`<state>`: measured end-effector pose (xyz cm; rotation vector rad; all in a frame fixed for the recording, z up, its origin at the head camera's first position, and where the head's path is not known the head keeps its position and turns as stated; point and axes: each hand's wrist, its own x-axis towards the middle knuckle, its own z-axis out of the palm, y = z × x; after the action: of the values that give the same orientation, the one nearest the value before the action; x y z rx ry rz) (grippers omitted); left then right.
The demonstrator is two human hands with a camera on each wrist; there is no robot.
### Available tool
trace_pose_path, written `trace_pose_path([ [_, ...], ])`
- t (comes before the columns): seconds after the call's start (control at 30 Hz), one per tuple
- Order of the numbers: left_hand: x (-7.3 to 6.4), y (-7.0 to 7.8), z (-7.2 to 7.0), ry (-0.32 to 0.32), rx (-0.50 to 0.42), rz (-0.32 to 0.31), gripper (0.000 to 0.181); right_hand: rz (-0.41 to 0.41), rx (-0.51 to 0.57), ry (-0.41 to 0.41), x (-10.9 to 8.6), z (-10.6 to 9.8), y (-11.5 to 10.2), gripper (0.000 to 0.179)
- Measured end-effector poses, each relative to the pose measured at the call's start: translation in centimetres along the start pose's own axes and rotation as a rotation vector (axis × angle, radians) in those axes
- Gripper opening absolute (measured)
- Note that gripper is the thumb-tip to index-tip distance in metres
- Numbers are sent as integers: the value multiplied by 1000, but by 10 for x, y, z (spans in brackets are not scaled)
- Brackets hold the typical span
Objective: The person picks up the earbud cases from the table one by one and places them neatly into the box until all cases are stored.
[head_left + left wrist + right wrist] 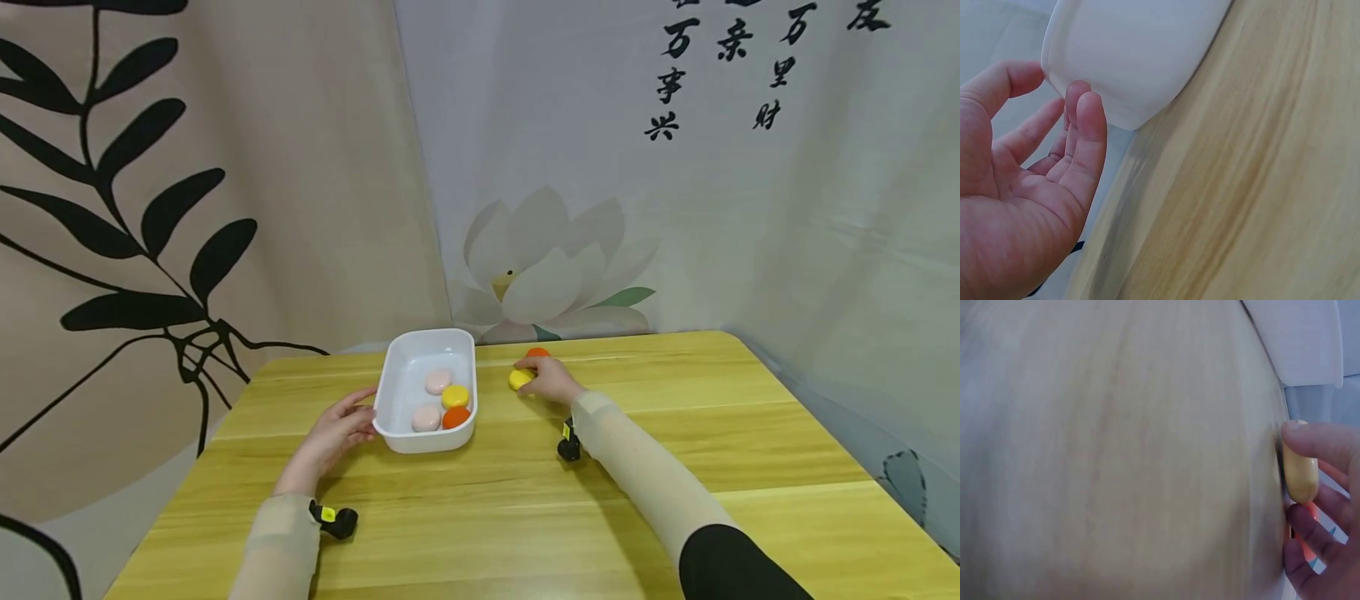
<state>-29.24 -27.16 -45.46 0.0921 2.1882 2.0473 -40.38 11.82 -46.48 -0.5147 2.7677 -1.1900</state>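
A white rectangular tray (431, 445) stands on the table, left of centre in the head view. In it lie two pale pink discs (438, 382), a yellow disc (455, 397) and an orange disc (455, 417), all smooth and rounded. My left hand (337, 437) touches the tray's left side with loosely bent fingers (1091, 115). To the right of the tray, my right hand (551, 381) holds another yellow disc (1300, 472) between thumb and fingers at the table surface. Just behind that hand lies a second orange disc (537, 352), partly hidden by the fingers.
The wooden table (465, 525) extends around the tray, its back edge close behind the discs. A hanging cloth (337, 167) with a plant print, a flower and black characters backs the table. Each wrist carries a small black camera (569, 442).
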Motion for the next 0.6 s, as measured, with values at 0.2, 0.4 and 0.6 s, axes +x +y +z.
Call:
trace_pose_path([
  [0.2,0,-2,1,5,0,-5,57,-5,16,-11,0,-1,2,57],
  [0.4,0,-2,1,3,-1,-3,57,-27,22,-24,4,-5,7,59],
  [0.6,-1,0,0,-3,18,5,58,-40,20,-23,3,-10,2,58],
])
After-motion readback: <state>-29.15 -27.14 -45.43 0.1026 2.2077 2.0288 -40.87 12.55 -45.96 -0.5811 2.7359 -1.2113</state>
